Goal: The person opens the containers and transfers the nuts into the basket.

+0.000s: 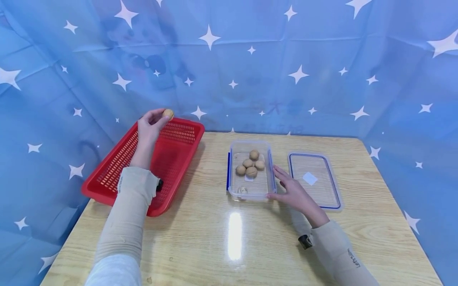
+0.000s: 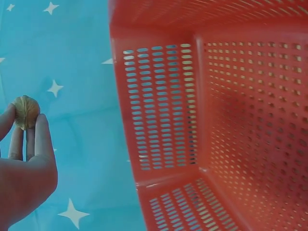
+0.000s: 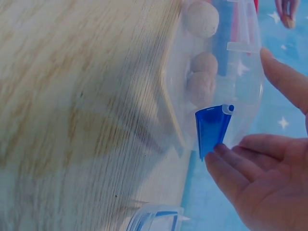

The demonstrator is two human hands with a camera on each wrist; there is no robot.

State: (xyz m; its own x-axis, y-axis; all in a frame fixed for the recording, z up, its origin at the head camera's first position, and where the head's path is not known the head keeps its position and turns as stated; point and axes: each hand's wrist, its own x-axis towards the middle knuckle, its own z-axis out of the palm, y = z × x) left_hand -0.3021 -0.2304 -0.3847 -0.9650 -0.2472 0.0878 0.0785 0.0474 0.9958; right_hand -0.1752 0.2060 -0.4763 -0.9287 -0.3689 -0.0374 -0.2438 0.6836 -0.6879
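A walnut (image 1: pixel 168 114) (image 2: pixel 26 111) is pinched between the thumb and fingers of my left hand (image 1: pixel 148 129) (image 2: pixel 31 175), raised at the far rim of the red basket (image 1: pixel 175 159) (image 2: pixel 159 110). Several walnuts (image 1: pixel 251 171) (image 3: pixel 202 19) lie in the clear box (image 1: pixel 257 188) (image 3: pixel 248 86). Against the right side of that box rests my right hand (image 1: pixel 295 194) (image 3: pixel 264 178), its fingers fairly straight; in the right wrist view the fingertips touch a blue latch (image 3: pixel 211 127) and the thumb meets the rim.
Right of the box lies a clear lid (image 1: pixel 322 182) with a blue seal, flat on the wooden table (image 1: pixel 193 246). A blue cloth (image 1: pixel 250 99) with white stars hangs behind the table and along both sides.
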